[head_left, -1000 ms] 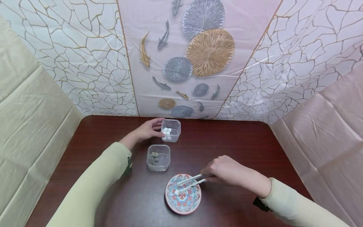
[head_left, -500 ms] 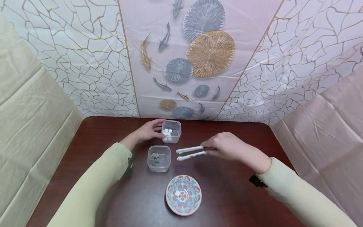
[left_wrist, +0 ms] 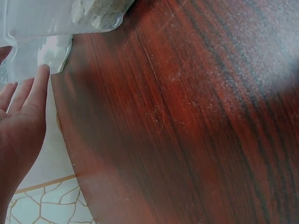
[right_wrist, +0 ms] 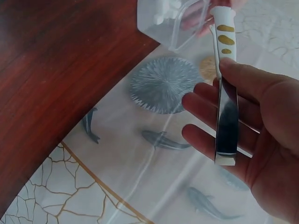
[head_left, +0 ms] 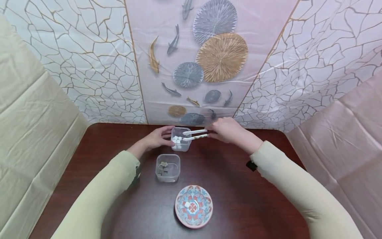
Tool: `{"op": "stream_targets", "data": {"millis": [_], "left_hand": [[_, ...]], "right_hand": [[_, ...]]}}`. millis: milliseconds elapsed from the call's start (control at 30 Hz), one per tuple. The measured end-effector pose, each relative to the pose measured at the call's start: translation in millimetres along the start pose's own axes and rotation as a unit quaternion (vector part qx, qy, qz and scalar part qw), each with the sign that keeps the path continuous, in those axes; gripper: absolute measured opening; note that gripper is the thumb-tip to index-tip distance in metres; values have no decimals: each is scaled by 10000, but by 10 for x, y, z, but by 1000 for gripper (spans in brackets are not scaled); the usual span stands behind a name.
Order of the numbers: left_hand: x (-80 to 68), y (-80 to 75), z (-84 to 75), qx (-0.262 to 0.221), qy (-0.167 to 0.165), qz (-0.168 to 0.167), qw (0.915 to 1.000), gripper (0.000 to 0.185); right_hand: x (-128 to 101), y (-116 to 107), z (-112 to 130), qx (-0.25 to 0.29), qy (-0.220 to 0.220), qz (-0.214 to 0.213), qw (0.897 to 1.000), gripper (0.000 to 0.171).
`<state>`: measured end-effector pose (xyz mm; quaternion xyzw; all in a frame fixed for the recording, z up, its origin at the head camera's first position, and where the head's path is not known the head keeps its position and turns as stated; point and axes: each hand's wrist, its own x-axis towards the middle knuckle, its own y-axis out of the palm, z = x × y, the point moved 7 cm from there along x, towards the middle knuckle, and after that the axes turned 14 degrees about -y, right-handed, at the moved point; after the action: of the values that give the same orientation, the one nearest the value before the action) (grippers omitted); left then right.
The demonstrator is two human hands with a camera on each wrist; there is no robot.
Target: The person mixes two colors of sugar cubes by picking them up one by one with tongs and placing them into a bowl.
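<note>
My left hand (head_left: 156, 137) holds the left side of a clear plastic container (head_left: 185, 148), thumb at its front corner and fingers toward the back. Several small white cubes (head_left: 177, 139) lie inside it. My right hand (head_left: 225, 129) pinches a pair of tongs (head_left: 195, 136) between thumb and fingers. Their white arms reach in from the right over that container, tips apart, with nothing seen between them. In the right wrist view the metal bend of the tongs (right_wrist: 227, 121) lies across the fingers.
A second clear container (head_left: 168, 179) with several grey-brown cubes (head_left: 162, 168) stands nearer. In front is a patterned bowl (head_left: 194, 223) holding one white cube (head_left: 187, 204). A printed cloth (head_left: 191, 89) hangs behind the dark wooden table (head_left: 238, 199).
My right hand has carried the tongs from the bowl up and away to the far container. One white cube stays in the bowl. The left hand has kept its place.
</note>
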<state>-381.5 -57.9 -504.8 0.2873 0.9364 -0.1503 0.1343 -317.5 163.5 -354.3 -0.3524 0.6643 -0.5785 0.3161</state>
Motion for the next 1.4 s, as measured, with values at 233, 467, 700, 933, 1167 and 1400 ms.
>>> {"op": "stream_targets", "data": {"millis": [233,467,700,933,1167,1400], "left_hand": [[25,-12,20,26,-25,13,10000,84],[8,-18,15,63,-5,14,10000,84],[2,-7,-3,83,16,26,10000,83],[-16,-9,-20,24,13,9,10000,82],[-4,-8,-20,118,-4,-9,9999,82],[0,-7,-8,177,-21,-38,9998,82]], "right_hand": [[274,155,-47,-431,-30,386,9983,14],[490,278,-52,-578,28,777,9953,16],[596,331,-57,-664,113,904,9936,17],[698,371,-33,-794,107,1086,9908,16],[793,414,-8,-893,104,1281,9877,16],[845,419,-11,-972,211,1357,9857,12]]}}
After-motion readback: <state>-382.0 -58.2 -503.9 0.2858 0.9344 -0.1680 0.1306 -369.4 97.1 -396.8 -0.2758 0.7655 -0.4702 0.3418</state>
